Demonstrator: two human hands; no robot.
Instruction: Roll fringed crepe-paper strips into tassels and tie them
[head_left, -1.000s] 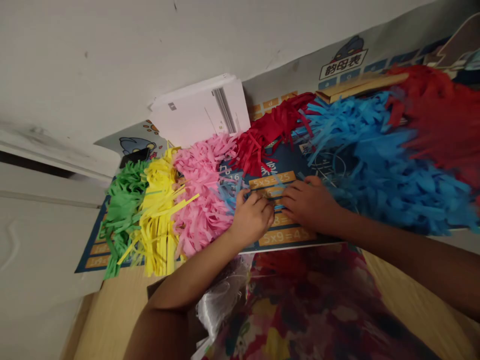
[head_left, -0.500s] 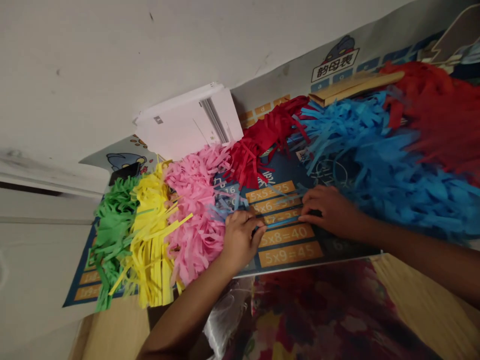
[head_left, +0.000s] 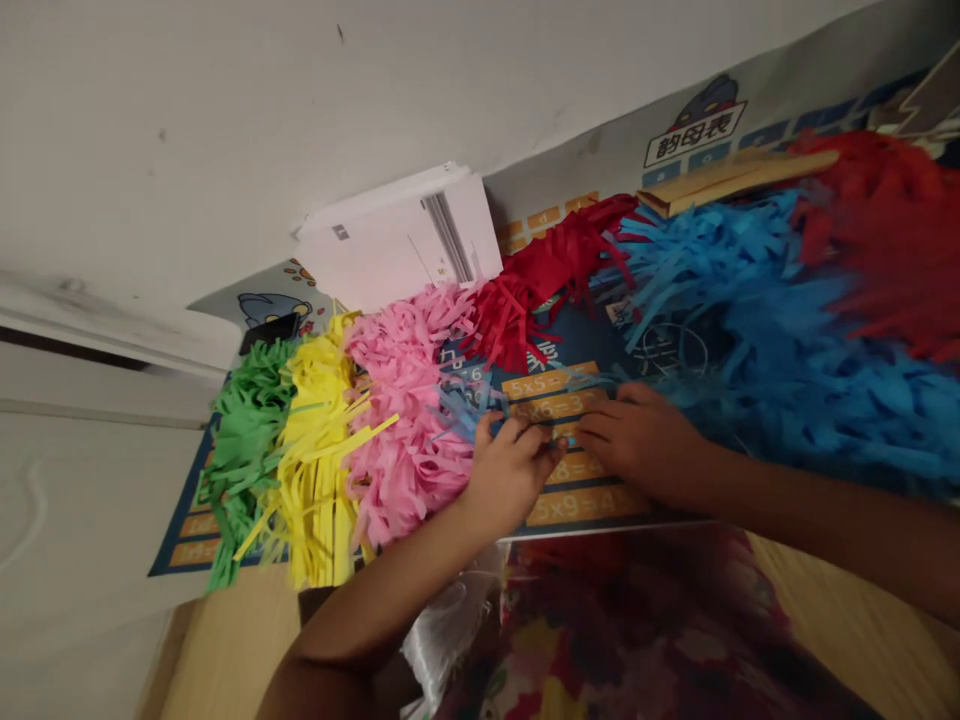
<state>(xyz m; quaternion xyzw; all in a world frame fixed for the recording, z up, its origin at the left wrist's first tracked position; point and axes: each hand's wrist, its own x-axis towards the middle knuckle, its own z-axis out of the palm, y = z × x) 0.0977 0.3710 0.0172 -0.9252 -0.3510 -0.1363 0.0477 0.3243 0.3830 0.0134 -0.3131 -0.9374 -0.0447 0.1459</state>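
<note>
A blue paper tassel (head_left: 466, 405) stretches between my hands over the printed chart on the table. My left hand (head_left: 514, 465) has its fingers closed on the tassel's middle, and part of its fringe spreads out past them toward the pink paper. Opposite it, my right hand (head_left: 637, 440) pinches the other side, with only a bit of blue showing between the fingertips. Pink fringed tassels (head_left: 409, 450) lie just left of my left hand. A heap of blue fringed paper (head_left: 817, 380) rests beyond my right forearm.
Yellow tassels (head_left: 322, 460) and green tassels (head_left: 244, 440) lie at the left. Dark red ones (head_left: 532, 275) sit behind, beside a white paper pack (head_left: 401, 235). Red paper (head_left: 885, 240) and a tan flat strip (head_left: 739, 180) are at the right. A clear plastic bag (head_left: 450, 630) hangs below the chart's edge.
My hands have come closer together, so less of the blue strip shows between them. The whole view has shifted slightly.
</note>
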